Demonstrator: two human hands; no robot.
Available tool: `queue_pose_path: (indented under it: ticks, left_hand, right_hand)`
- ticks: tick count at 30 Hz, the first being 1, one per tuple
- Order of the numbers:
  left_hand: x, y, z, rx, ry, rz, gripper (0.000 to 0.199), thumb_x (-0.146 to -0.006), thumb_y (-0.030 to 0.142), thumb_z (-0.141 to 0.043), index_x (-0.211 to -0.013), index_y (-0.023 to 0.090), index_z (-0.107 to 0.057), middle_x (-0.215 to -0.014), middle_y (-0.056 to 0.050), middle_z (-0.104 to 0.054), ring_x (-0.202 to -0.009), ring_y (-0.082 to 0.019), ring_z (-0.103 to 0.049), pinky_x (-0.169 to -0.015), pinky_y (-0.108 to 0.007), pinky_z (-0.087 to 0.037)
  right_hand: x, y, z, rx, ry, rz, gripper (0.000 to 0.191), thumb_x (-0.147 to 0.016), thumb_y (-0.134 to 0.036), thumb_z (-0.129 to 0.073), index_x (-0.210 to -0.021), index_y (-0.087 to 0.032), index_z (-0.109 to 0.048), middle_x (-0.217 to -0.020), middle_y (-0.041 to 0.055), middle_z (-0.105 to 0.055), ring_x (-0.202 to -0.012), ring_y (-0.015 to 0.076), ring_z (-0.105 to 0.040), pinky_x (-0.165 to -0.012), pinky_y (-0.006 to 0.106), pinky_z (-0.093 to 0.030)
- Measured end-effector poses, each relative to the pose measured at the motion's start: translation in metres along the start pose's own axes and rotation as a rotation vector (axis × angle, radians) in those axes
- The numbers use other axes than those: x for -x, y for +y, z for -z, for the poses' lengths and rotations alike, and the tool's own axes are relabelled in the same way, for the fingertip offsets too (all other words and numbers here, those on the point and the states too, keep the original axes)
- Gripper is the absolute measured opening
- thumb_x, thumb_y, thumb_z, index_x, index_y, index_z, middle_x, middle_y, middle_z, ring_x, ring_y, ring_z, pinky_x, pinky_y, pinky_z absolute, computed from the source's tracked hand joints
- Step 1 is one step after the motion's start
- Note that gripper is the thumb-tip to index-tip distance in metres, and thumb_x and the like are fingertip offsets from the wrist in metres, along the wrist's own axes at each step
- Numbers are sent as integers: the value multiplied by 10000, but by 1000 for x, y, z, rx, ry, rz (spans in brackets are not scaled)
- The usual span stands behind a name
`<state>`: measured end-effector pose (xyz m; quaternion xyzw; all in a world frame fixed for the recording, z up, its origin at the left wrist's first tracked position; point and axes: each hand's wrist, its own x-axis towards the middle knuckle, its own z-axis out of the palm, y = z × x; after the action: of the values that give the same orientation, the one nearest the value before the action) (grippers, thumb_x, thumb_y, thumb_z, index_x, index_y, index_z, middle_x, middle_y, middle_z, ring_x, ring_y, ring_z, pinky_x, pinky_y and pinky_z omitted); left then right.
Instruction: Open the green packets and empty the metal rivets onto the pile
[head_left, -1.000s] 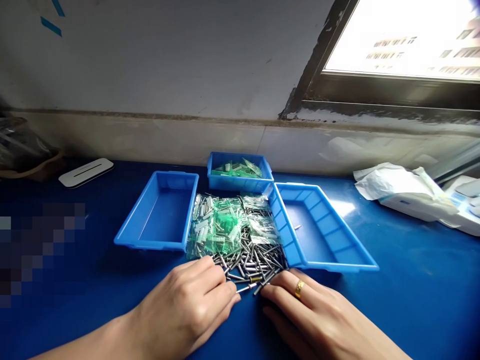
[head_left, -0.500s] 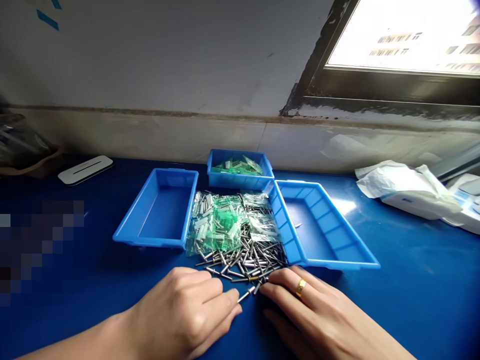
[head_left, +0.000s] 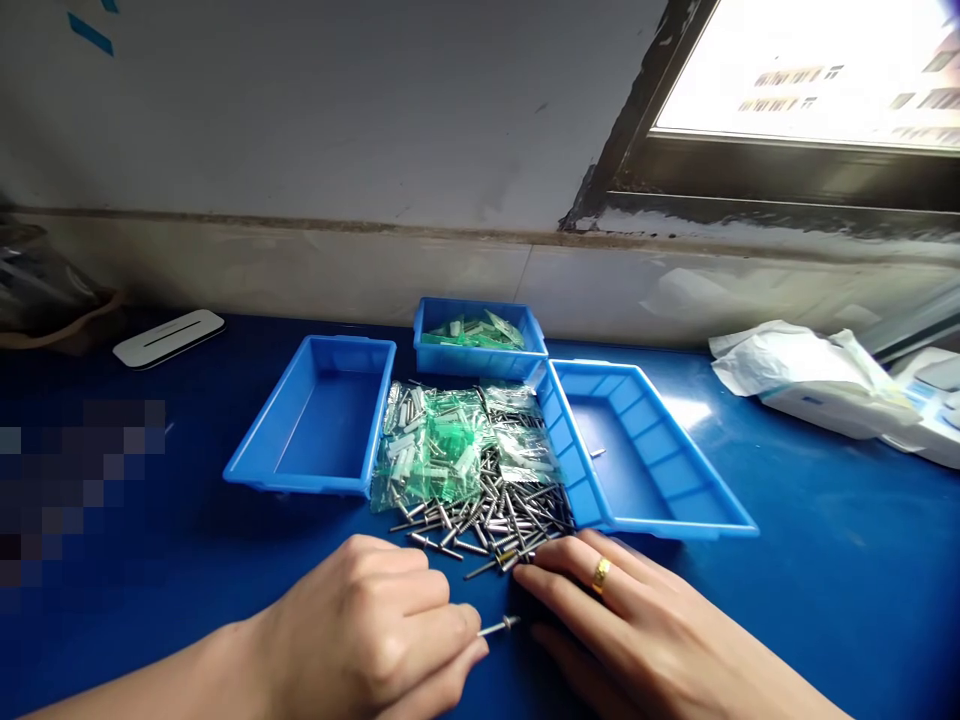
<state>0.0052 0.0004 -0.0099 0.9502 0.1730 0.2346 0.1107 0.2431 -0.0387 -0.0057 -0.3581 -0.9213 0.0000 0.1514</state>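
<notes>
Closed in a pinch, my left hand [head_left: 382, 625] grips a silver pop rivet [head_left: 501, 626] by its thin end, with the headed end pointing right. My right hand [head_left: 615, 610], a gold ring on one finger, rests at the near right edge of a loose pile of rivets and screws [head_left: 480, 520]. Its fingertips touch the pile, and its thumb is apart below them in shadow. A brass-coloured piece [head_left: 507, 556] lies by the right index fingertip. Clear and green plastic packets [head_left: 442, 450] of small hardware cover the far part of the pile.
Blue trays flank the pile: a left tray [head_left: 236, 470] and a right tray [head_left: 686, 522] with one small metal piece [head_left: 598, 453] inside. Behind stands a blue bin [head_left: 480, 362] of green packets. A white flat device [head_left: 169, 338] lies left; white plastic wrapping [head_left: 787, 360] lies right.
My left hand has drawn the rivet slightly toward me, away from the pile. My right fingertips have shifted a little left, and the brass-coloured piece has turned.
</notes>
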Motion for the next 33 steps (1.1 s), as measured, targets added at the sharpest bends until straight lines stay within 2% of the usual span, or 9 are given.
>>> queue_pose_path:
  ticks: [5, 10, 16, 19, 24, 28, 30, 33]
  left_hand:
    - [-1, -2, 0, -9, 14, 13, 480, -1074, 157, -336, -716, 148, -656, -557, 3, -560, -462, -151, -469, -452, -322, -314]
    - [-1, -1, 0, -17, 14, 17, 467, -1075, 154, -347, -733, 145, -664, -561, 3, -574, -464, -156, -485, -458, -329, -322]
    - [0, -1, -1, 18, 8, 33, 445, -1079, 163, -350, -800, 144, -696, -577, -1, -612, -466, -162, -506, -459, -331, -335]
    - [0, -2, -1, 69, 1, 52, 431, -1090, 190, -341, -886, 138, -718, -590, -2, -623, -472, -155, -530, -472, -319, -353]
    - [-1, -2, 1, 105, 12, 41, 427, -1097, 199, -339, -937, 126, -728, -613, -5, -636, -501, -148, -558, -489, -298, -366]
    - [-2, -2, 3, 151, -39, 90, 507, -1104, 208, -309, -790, 140, -702, -587, 12, -583, -497, -135, -545, -504, -293, -385]
    - [-2, -2, 3, 167, -34, 110, 490, -1099, 208, -328, -772, 146, -688, -608, 11, -595, -515, -136, -557, -519, -293, -404]
    - [-1, -2, 1, 165, -3, 136, 392, -1088, 226, -379, -882, 139, -701, -687, -5, -660, -593, -154, -623, -563, -287, -450]
  right_hand:
    - [0, 4, 3, 32, 1, 40, 443, -1072, -99, -244, -888, -178, -640, -892, 67, -722, -792, 192, -672, -736, 295, -556]
    - [1, 5, 6, 40, 19, 79, 484, -1080, -108, -224, -874, -181, -656, -825, 58, -706, -744, 187, -654, -696, 291, -554]
    - [6, 4, 1, 39, 52, -1, 288, -1068, -264, -428, -905, -206, -658, -786, 60, -686, -678, 179, -633, -635, 273, -534]
    - [10, 3, -2, 28, 44, -38, 269, -1054, -305, -468, -870, -211, -641, -749, 48, -666, -639, 171, -614, -588, 265, -511]
    - [13, 1, -5, -74, -25, -82, 278, -1051, -240, -453, -812, -218, -594, -682, 8, -624, -554, 138, -572, -520, 242, -451]
    - [6, 3, -5, -223, -125, -61, 348, -1041, -92, -355, -774, -205, -548, -629, -19, -586, -479, 113, -515, -459, 249, -380]
    - [0, 3, -3, -251, -108, -54, 356, -1025, -59, -338, -763, -206, -530, -607, -23, -576, -462, 111, -501, -446, 256, -362]
    - [-8, -1, 1, -265, -74, -69, 311, -995, -51, -359, -781, -221, -506, -595, -34, -568, -451, 111, -491, -437, 251, -353]
